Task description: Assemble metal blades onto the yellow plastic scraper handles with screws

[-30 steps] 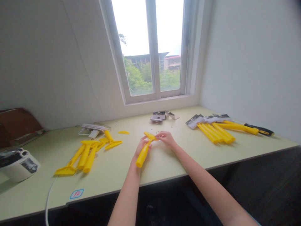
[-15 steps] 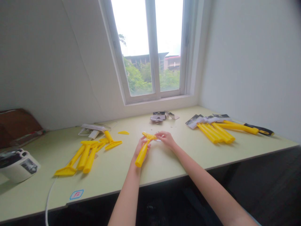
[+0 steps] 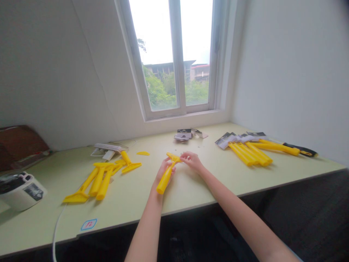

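My left hand [image 3: 163, 171] is wrapped round a yellow plastic scraper [image 3: 165, 180]. Its round handle points down towards me, and its wide head is at the far end. My right hand [image 3: 192, 161] is closed in a pinch at the right end of that head. Whatever small part its fingertips may hold is hidden. Off to the left lie several yellow scrapers [image 3: 102, 182] in a loose pile. A flat yellow curved piece [image 3: 143, 153] rests beyond them, nearer the window.
Yellow-handled tools in carded packs [image 3: 251, 154] lie at the right, with a black-and-yellow handle [image 3: 301, 150] beside them. Small card packages [image 3: 184, 135] sit near the window. A power strip [image 3: 107, 148], a white mug-like container [image 3: 23, 193] and a white cable [image 3: 56, 227] are at the left.
The scraper's head has turned slightly in my hands. A pale glint below my right fingers no longer shows. Both hands stay in nearly the same place, and the other things lie still.
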`<action>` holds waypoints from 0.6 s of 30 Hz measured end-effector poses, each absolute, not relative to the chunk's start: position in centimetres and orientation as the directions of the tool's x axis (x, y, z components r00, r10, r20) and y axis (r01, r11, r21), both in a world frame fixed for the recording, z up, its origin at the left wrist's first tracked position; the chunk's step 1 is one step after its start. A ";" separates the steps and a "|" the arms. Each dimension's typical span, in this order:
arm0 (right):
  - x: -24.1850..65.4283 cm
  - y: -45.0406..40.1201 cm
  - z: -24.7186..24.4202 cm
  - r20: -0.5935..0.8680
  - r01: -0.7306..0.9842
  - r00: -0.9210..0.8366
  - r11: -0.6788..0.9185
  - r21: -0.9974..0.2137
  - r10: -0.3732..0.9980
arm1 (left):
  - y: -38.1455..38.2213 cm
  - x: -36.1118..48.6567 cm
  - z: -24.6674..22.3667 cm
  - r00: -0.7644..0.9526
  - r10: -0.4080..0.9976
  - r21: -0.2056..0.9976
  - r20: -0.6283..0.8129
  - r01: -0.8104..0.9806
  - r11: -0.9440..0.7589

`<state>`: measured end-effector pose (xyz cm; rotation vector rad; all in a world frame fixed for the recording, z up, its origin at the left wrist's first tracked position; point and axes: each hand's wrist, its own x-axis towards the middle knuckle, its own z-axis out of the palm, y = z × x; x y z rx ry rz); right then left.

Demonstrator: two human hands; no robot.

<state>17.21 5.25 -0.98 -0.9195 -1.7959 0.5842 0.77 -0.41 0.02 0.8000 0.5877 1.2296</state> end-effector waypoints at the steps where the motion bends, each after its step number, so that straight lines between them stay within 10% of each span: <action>1: 17.2 5.3 -1.0 0.556 0.324 -0.213 0.595 -0.736 0.804 | -0.4 0.8 0.0 0.248 0.968 0.801 0.025 -0.585 0.129; 18: 16.9 4.9 -0.6 0.568 0.277 -0.214 0.607 -0.745 0.795 | -1.1 0.5 0.5 0.279 0.959 0.771 0.045 -0.620 0.144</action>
